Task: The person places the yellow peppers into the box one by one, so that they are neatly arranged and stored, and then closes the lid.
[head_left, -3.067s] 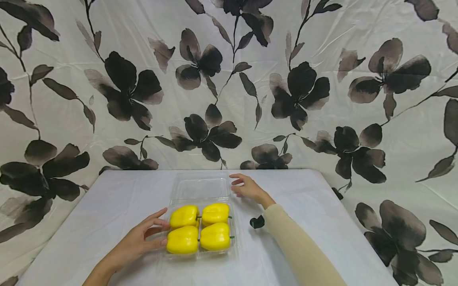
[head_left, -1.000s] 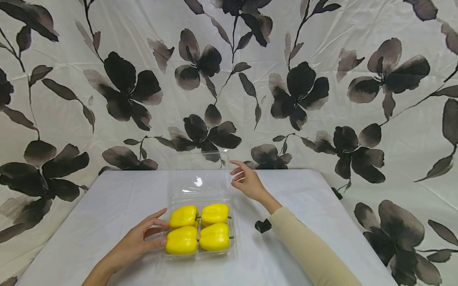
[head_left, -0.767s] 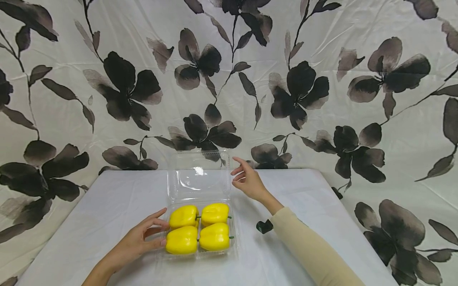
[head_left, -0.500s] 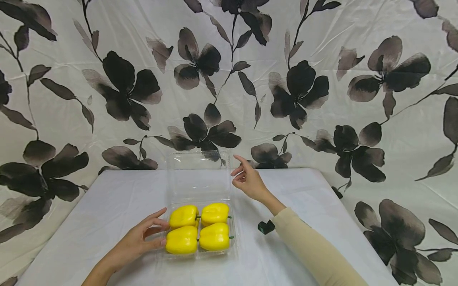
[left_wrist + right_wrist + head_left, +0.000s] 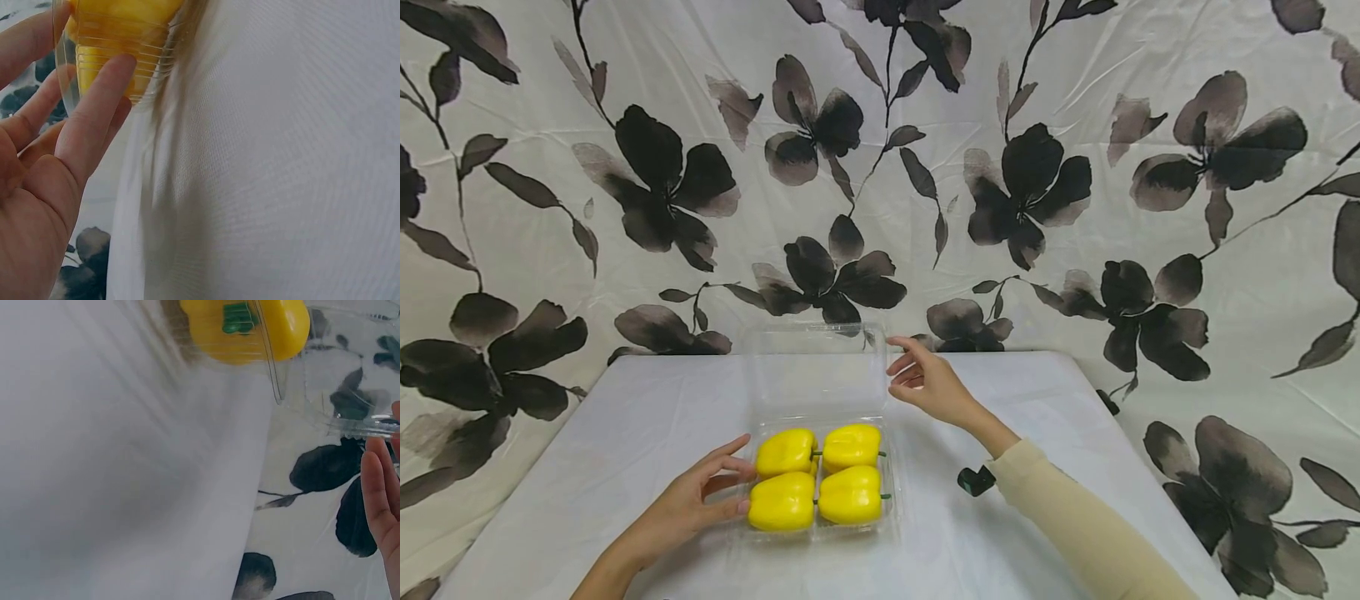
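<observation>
A clear plastic clamshell container (image 5: 891, 515) sits on the table with several yellow bell peppers (image 5: 781, 502) in its base. Its hinged lid (image 5: 820, 379) is raised at the far side, roughly upright. My left hand (image 5: 700, 493) rests against the base's left side, fingers spread; in the left wrist view its fingertips touch the ribbed wall. At the lid's right edge is my right hand (image 5: 934, 385), index finger extended to the rim. The right wrist view shows straight fingers (image 5: 375, 487) against the lid's edge, partly cut off by the frame.
A white cloth covers the table (image 5: 595, 450). Behind it hangs a pale backdrop (image 5: 917, 108) with dark flowers. A small dark object (image 5: 976, 481) shows beside the right sleeve (image 5: 1075, 521).
The lid lay flat at the back 3.1 seconds ago and has swung up; lately its top edge tips slightly towards me. My right hand rose with it. The left hand and peppers have stayed put.
</observation>
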The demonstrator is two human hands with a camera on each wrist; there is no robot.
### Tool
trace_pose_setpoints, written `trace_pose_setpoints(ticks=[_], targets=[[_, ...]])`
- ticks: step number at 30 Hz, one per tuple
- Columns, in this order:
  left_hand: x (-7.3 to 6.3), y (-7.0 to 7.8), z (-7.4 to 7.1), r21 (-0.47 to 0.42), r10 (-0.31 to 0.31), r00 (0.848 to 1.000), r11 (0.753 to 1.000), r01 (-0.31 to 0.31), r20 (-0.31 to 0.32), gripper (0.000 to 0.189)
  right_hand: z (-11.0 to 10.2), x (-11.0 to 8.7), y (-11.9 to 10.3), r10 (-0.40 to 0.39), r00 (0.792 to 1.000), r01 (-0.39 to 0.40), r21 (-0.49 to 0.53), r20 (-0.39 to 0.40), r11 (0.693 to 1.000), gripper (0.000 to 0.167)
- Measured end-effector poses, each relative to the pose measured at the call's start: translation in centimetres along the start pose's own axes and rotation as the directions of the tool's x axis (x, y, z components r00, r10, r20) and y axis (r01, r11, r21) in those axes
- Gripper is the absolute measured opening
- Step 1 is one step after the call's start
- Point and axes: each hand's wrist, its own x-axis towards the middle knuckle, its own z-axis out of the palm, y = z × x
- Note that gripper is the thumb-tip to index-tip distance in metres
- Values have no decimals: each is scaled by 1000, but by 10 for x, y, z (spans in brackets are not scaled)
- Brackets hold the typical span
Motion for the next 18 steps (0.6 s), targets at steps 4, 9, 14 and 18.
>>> trace_pose_setpoints(ticks=[4, 9, 14, 18], targets=[[0, 0, 0, -2, 11, 1000, 1000, -11, 5, 47, -5, -5, -4, -17, 999, 16, 11, 40, 1000, 75], [0, 0, -1, -18, 34, 999, 999, -34, 15, 47, -9, -11, -7, -37, 997, 36, 12, 74, 999, 73], [0, 0, -1, -28, 37, 999, 999, -37, 19, 47, -11, -16, -9, -75, 991, 72, 34, 109, 997, 69], [0, 0, -1, -19, 25, 1000, 1000, -25, 16, 47, -15, -21, -12, -93, 986, 90, 26, 136, 996, 67]])
